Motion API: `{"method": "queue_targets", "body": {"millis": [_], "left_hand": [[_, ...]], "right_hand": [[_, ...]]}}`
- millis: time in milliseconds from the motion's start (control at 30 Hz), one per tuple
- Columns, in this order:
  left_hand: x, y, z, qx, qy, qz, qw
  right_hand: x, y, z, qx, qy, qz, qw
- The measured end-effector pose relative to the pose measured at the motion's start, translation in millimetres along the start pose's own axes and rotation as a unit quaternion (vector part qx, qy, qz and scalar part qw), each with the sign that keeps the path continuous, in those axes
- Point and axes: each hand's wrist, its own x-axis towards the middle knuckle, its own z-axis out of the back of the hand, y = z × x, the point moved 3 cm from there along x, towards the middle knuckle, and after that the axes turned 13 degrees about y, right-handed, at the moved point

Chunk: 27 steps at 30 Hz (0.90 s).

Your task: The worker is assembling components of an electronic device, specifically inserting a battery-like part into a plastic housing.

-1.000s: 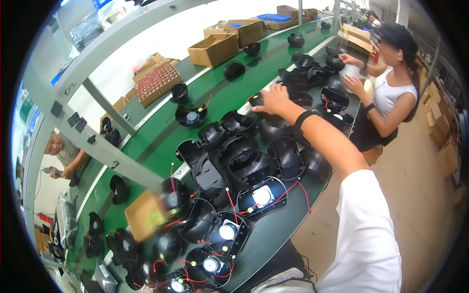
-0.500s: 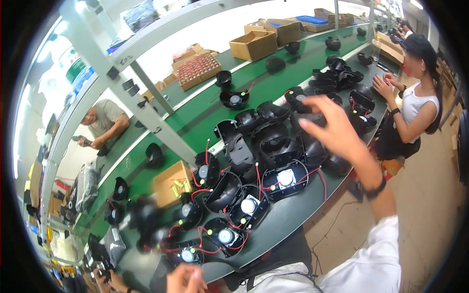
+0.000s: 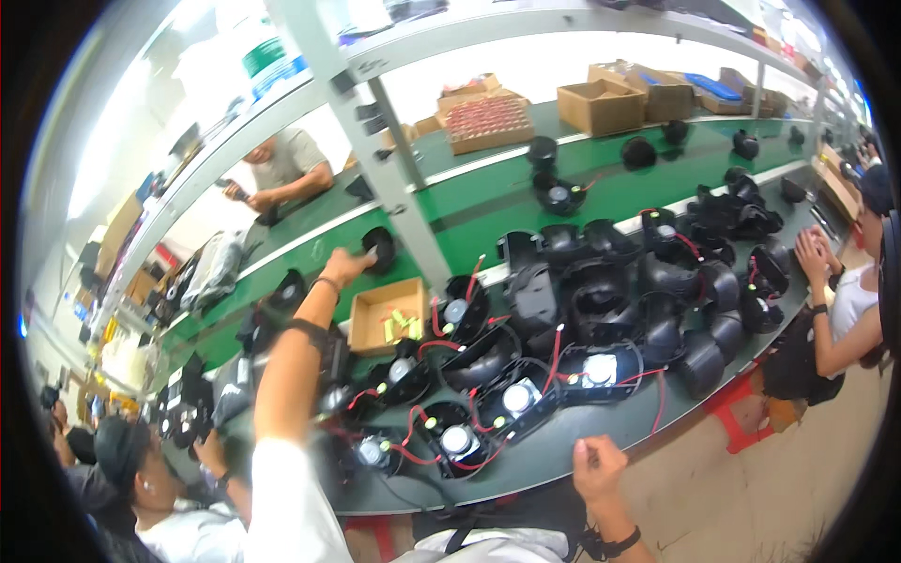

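My left hand [image 3: 345, 267] is stretched out over the green belt, its fingers closed on the near edge of a black rounded plastic shell [image 3: 380, 250]. My right hand [image 3: 599, 466] hovers by the near table edge, its fingers loosely curled and nothing visible in them. Between my arms lie several black housings with round silver speakers [image 3: 459, 441] and red wires. One such speaker housing [image 3: 601, 369] sits nearest to the right hand. Beside my left forearm stands a small cardboard box [image 3: 364, 319] holding yellow-green pieces [image 3: 402, 326].
A grey metal post [image 3: 394, 188] rises just right of the left hand. More black shells [image 3: 601, 291] crowd the right of the table. Cardboard boxes [image 3: 601, 108] line the far side. Co-workers sit left [image 3: 202, 530], right [image 3: 849, 310] and across the belt [image 3: 291, 169].
My view has turned left. My left hand has gone from the near edge out to the shell on the belt. The right hand has drawn back from above the housings and curled its fingers.
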Motion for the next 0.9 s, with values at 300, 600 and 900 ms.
{"method": "queue_targets", "body": {"millis": [300,600,900], "left_hand": [[61.1,-6.5,-76.8,-0.333,0.102,-0.006,0.938],[-26.4,-23.2,6.0,-0.107,-0.110,-0.168,0.974],[-399.6,26.7,50.0,-0.270,-0.028,-0.254,0.928]], "right_hand": [[-8.9,-1.3,2.8,-0.053,-0.006,-0.048,0.997],[-4.1,-9.3,0.0,-0.059,0.004,-0.023,0.998],[49.8,79.9,33.7,0.176,0.164,-0.001,0.971]]}}
